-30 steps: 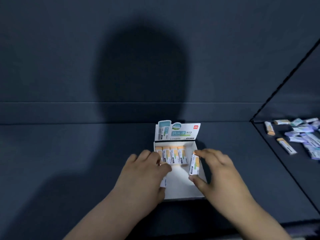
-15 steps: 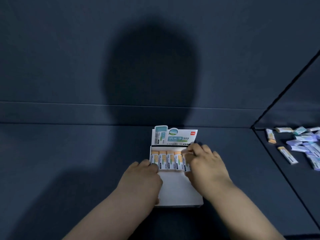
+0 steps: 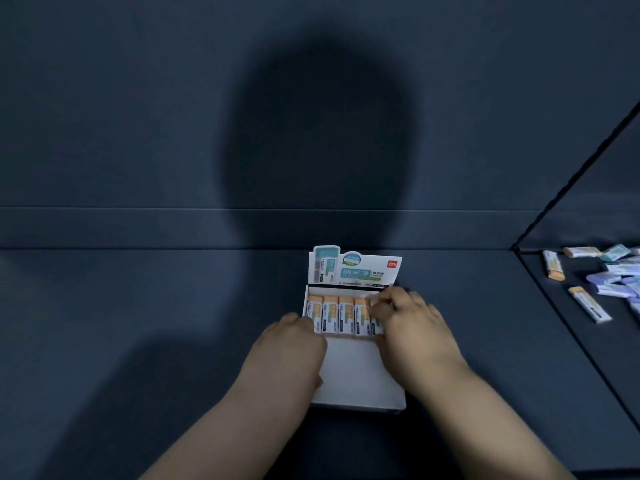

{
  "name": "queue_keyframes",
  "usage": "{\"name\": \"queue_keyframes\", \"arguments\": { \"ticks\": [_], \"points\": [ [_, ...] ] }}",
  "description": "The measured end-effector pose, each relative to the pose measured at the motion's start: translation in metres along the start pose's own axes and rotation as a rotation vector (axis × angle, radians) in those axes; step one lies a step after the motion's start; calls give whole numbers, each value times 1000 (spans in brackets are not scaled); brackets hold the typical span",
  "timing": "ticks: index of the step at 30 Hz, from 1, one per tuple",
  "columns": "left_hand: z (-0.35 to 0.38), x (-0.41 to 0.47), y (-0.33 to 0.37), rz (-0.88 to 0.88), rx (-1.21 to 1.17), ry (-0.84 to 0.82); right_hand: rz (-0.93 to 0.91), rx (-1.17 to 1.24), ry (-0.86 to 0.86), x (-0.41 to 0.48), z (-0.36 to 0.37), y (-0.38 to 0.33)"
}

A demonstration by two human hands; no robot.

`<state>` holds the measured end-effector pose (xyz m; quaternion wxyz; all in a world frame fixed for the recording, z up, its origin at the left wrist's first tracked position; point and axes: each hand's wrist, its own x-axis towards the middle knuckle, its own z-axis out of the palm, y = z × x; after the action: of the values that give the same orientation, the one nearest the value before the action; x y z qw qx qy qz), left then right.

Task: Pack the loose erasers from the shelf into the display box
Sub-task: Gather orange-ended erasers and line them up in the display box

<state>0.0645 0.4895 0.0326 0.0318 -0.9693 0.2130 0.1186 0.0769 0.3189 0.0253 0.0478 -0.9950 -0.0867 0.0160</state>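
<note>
A white display box with a printed header card lies on the dark shelf, and a row of orange-and-white erasers stands along its back. My right hand pinches the rightmost eraser at the row's right end, fingers at its top and thumb at its bottom. My left hand sits curled over the box's left wall, its fingertips against the leftmost eraser. The front half of the box floor is bare.
Several loose erasers lie on the shelf section to the right, one orange-tipped eraser nearest. A thin dark divider line separates that section. The shelf's back wall rises just behind the box.
My right hand carried an eraser from above the box's right side down into the row's right end. My left hand slid from the row's front to the box's left wall.
</note>
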Motion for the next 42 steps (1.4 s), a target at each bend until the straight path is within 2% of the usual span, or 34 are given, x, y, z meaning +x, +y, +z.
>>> {"name": "queue_keyframes", "arguments": {
  "ticks": [7,13,16,20,22,28,29,35,42],
  "points": [
    [0,-3,2,-4,16,64,37,11,75,-6,3,-2],
    [-8,-13,5,-14,18,66,114,261,148,-22,-17,0],
    [-15,-21,6,54,27,250,183,305,198,-38,-23,0],
    [-15,-13,22,239,-18,382,260,240,219,-61,-25,8],
    [-19,-10,35,316,-27,364,285,201,185,-72,-27,15],
    [-32,-17,79,396,-38,312,261,142,111,-108,-38,40],
    [-30,-17,86,412,-47,343,255,136,111,-114,-40,45],
    [-24,-19,146,387,-60,337,155,120,141,-152,-53,97],
    [-17,-15,257,315,-157,370,99,121,137,-229,-63,207]
  ]
}}
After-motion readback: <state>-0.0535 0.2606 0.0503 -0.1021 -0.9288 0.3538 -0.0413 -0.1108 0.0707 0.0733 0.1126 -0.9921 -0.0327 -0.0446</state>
